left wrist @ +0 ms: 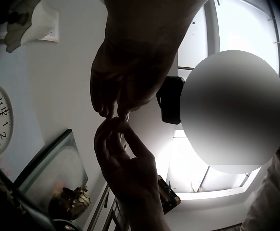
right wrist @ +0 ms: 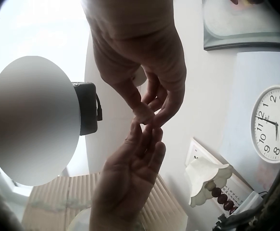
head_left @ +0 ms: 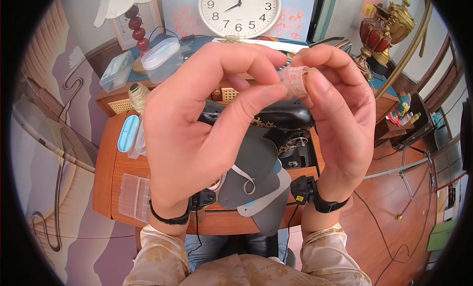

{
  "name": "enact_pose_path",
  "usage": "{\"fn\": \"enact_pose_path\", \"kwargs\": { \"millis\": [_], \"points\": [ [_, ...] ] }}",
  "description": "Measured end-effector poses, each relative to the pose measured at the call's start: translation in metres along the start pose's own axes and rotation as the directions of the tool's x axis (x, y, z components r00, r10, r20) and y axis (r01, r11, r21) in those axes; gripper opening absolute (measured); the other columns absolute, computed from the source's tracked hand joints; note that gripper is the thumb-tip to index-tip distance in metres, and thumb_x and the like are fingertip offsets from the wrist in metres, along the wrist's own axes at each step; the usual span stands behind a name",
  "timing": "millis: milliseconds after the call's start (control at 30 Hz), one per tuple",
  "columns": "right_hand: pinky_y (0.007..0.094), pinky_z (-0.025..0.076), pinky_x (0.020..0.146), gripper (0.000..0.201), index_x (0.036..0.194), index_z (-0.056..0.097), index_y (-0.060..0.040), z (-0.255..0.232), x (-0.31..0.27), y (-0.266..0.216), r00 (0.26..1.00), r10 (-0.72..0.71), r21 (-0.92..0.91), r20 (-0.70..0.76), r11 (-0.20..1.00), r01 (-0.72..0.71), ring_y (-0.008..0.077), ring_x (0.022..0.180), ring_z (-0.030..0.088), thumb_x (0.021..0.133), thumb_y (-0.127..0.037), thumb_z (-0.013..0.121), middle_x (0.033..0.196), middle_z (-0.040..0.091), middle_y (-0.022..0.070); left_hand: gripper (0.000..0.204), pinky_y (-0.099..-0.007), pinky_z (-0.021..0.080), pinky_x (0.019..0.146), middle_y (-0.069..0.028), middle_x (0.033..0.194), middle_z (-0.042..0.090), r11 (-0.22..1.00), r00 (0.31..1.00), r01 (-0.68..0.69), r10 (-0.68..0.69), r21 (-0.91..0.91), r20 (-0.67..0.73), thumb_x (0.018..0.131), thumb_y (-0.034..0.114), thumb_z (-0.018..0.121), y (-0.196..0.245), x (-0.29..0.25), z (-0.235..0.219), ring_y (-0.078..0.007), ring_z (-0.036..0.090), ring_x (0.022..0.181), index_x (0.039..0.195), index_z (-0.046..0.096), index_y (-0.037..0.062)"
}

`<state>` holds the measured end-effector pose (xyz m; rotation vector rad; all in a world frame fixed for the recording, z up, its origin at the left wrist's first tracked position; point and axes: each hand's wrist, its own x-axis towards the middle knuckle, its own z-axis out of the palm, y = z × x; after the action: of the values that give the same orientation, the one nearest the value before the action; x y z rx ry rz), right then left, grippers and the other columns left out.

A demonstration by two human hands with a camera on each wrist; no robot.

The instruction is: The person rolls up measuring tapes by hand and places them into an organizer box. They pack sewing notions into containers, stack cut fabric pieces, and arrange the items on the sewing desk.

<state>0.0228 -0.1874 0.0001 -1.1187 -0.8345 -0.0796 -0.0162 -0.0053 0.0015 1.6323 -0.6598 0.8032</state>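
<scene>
Both hands are raised before the camera in the head view, fingertips meeting at a small rolled pink tape measure (head_left: 294,82) with printed marks. My left hand (head_left: 194,123) pinches its left side between thumb and fingers. From the right, my right hand (head_left: 340,111) pinches the roll, its thumb lying on the near side. In the left wrist view my left hand comes down from the top, and the roll is mostly hidden by dark fingers. The right wrist view shows the fingertips of both hands close together. Below, a narrow pale strip (head_left: 241,173) curls over grey flat pieces (head_left: 251,163).
A black sewing machine (head_left: 286,114) stands on the wooden table (head_left: 109,177) behind the hands. On the left are a blue case (head_left: 128,133), a clear plastic box (head_left: 133,197) and a thread spool (head_left: 138,96). A wall clock (head_left: 239,12) and lamp (head_left: 137,27) are farther back.
</scene>
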Motion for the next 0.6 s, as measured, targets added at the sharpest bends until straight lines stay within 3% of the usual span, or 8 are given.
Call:
{"fn": "enact_pose_path", "kwargs": {
  "millis": [167,233,333,467,567,600],
  "points": [
    [0.0325,0.054,0.093,0.030,0.127,0.055,0.0049,-0.0027,0.0013,0.0021,0.999,-0.014,0.004,-0.033,1.000,0.014,0.0197,0.108,0.066,0.100,-0.008,0.057,0.119,0.064,0.0132,0.013,-0.0320,0.053,0.091,-0.0199,0.112,0.070,0.999,0.999,-0.038,0.038,0.032,-0.004,0.085,-0.006,0.071,-0.0016,0.0021,-0.0026,-0.0215,0.066,0.101,0.096,0.064,-0.0037],
    [0.0322,0.054,0.093,0.031,0.129,0.055,0.0048,-0.0015,0.0025,0.0005,0.994,-0.007,-0.012,-0.105,1.000,0.006,0.0210,0.110,0.067,0.101,-0.009,0.057,0.119,0.064,0.0128,0.014,-0.0350,0.051,0.092,-0.0194,0.114,0.069,0.922,0.951,-0.306,0.283,0.239,0.128,0.081,-0.004,0.074,-0.0084,0.0062,-0.0074,-0.0235,0.064,0.102,0.093,0.067,-0.0011],
    [0.0322,0.055,0.094,0.032,0.130,0.054,0.0049,-0.0004,0.0040,0.0045,0.981,-0.099,-0.031,-0.165,0.995,0.095,0.0221,0.110,0.067,0.101,-0.009,0.057,0.120,0.064,0.0127,0.014,-0.0366,0.049,0.093,-0.0189,0.116,0.068,0.944,0.957,-0.274,0.247,0.183,0.154,0.078,-0.003,0.076,-0.0078,0.0074,-0.0032,-0.0253,0.062,0.103,0.090,0.068,0.0012],
    [0.0322,0.055,0.095,0.034,0.132,0.053,0.0052,-0.0015,0.0044,0.0045,0.981,-0.120,-0.033,-0.151,0.993,0.116,0.0218,0.110,0.067,0.101,-0.008,0.057,0.120,0.064,0.0124,0.013,-0.0363,0.049,0.093,-0.0186,0.118,0.067,0.944,0.961,-0.260,0.231,0.205,0.153,0.080,-0.002,0.074,-0.0064,0.0066,-0.0045,-0.0247,0.062,0.103,0.090,0.068,0.0005],
    [0.0316,0.054,0.094,0.034,0.132,0.052,0.0054,0.0009,0.0030,0.0024,0.985,-0.072,-0.067,-0.158,0.996,0.062,0.0195,0.108,0.067,0.101,-0.006,0.057,0.120,0.063,0.0120,0.012,-0.0356,0.049,0.093,-0.0185,0.118,0.067,0.981,0.989,-0.145,0.140,0.131,0.050,0.083,-0.003,0.072,-0.0036,0.0042,-0.0034,-0.0231,0.062,0.103,0.093,0.066,-0.0006],
    [0.0314,0.054,0.094,0.033,0.132,0.052,0.0053,-0.0015,0.0020,0.0040,0.995,-0.055,-0.033,-0.080,0.998,0.052,0.0182,0.106,0.067,0.101,-0.006,0.057,0.119,0.063,0.0117,0.013,-0.0343,0.050,0.093,-0.0185,0.118,0.067,0.986,0.993,-0.118,0.117,0.121,0.023,0.085,-0.003,0.071,-0.0038,0.0037,-0.0035,-0.0221,0.062,0.103,0.095,0.064,-0.0011]
  ]
}}
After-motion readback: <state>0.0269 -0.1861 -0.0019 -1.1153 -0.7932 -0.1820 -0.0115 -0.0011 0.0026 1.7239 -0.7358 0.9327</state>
